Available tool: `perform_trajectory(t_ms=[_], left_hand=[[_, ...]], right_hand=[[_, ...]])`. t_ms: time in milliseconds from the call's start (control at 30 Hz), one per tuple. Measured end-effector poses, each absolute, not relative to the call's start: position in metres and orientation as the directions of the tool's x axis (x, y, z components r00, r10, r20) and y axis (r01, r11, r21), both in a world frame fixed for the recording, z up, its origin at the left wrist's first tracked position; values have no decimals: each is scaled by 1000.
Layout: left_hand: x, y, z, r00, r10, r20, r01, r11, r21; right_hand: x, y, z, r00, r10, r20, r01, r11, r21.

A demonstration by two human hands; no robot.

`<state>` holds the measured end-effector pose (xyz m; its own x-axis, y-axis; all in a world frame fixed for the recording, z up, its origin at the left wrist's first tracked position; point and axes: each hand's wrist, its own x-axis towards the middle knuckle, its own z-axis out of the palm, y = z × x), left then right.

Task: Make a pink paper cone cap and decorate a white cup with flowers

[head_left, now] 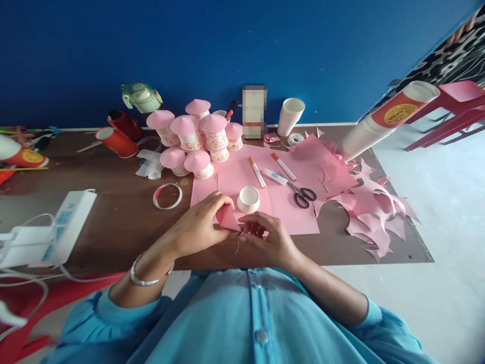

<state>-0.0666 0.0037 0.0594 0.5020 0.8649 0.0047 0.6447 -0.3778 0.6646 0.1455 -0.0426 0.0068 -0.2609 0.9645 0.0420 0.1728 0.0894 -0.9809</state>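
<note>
Our left hand point(195, 222), half-curled, pinches pink paper point(228, 218); our right hand point(272, 238) (loosely bent, its hold unclear) is at its corner.

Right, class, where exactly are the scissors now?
In the head view, the scissors lie on the pink paper, to the right of the small open cup, blades beside the white tube.

Power strip point(71, 217): blue print, illegible.
Cup stack point(366, 134): round yellow emblem on a red band, characters unreadable.
White tube point(275, 177): small blue lettering, too blurred to read.
</note>
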Motion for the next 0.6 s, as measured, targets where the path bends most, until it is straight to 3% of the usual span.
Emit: perform_trajectory(t_ms=[167,333,467,600], left_hand=[[-55,3,52,476,878,-45,576,-273,770],[-59,17,39,388,899,-202,247,110,963],[-54,29,27,330,908,-257,-19,279,960],[-47,38,19,299,904,-305,-117,351,929]], right_hand=[[145,-39,16,-200,980,13,112,36,-993],[157,-27,10,-177,958,-225,-180,-256,-950],[163,-17,-1,-148,957,-248,-307,-283,-909],[164,-11,-8,-119,962,-245,-316,-271,-909]])
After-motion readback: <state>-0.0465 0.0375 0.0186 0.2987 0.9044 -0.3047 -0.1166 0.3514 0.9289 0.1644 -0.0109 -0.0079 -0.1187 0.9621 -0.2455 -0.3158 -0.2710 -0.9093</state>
